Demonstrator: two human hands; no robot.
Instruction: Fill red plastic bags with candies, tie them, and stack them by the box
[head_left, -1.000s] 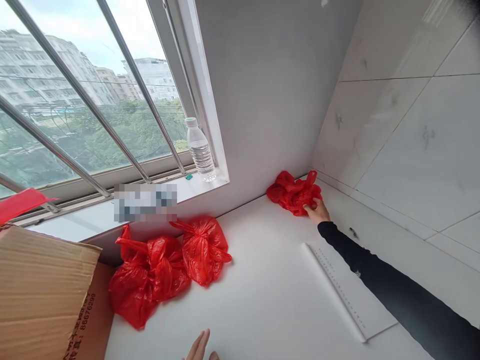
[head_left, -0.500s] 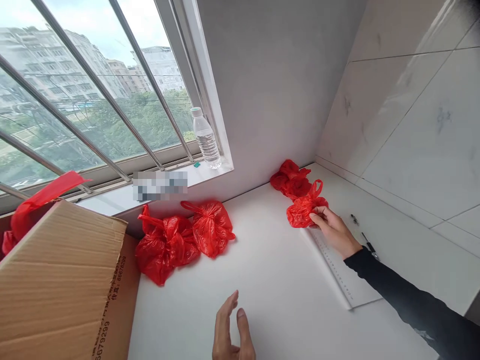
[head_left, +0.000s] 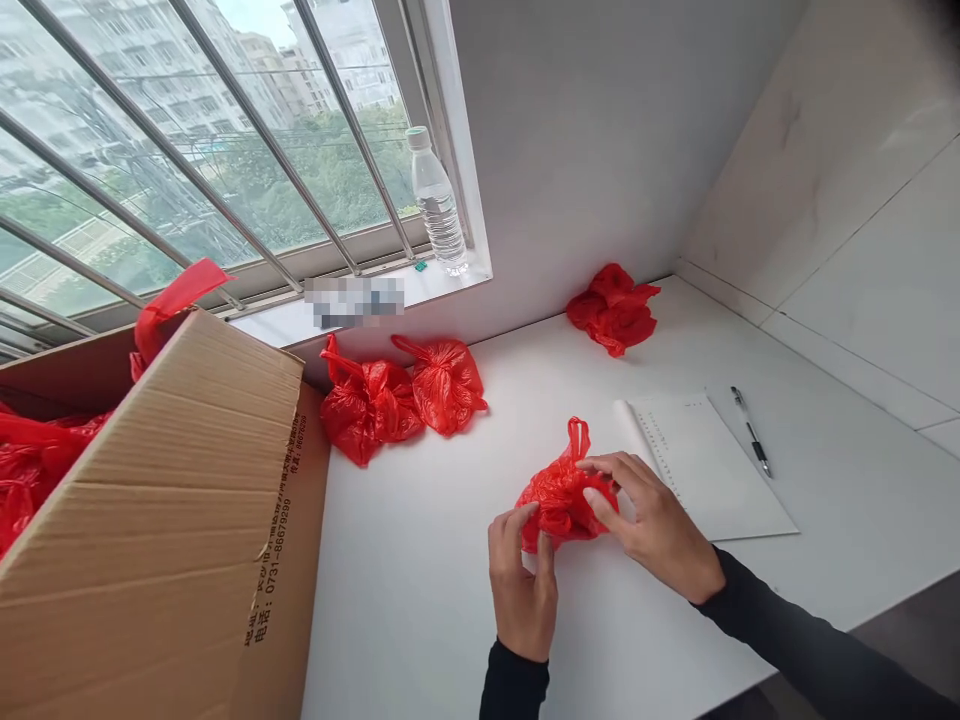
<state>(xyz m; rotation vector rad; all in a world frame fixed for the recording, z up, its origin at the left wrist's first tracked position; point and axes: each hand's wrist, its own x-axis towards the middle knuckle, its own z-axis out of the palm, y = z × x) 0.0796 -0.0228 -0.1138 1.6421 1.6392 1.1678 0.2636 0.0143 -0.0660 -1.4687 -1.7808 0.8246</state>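
I am watching the small red bag (head_left: 559, 490) sitting on the white table (head_left: 450, 600), pinched between both hands. My left hand (head_left: 521, 580) is gripping its near left edge with curled fingers; my right hand (head_left: 656, 525) is clasping its right side. A notebook (head_left: 709, 465) is lying just right, a pen (head_left: 750, 430) beyond; a cardboard box (head_left: 157, 500) is standing far left.

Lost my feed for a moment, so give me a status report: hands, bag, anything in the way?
Left hand and right hand both gripping the small red plastic bag over the white table. Notebook just right. Nothing blocking.
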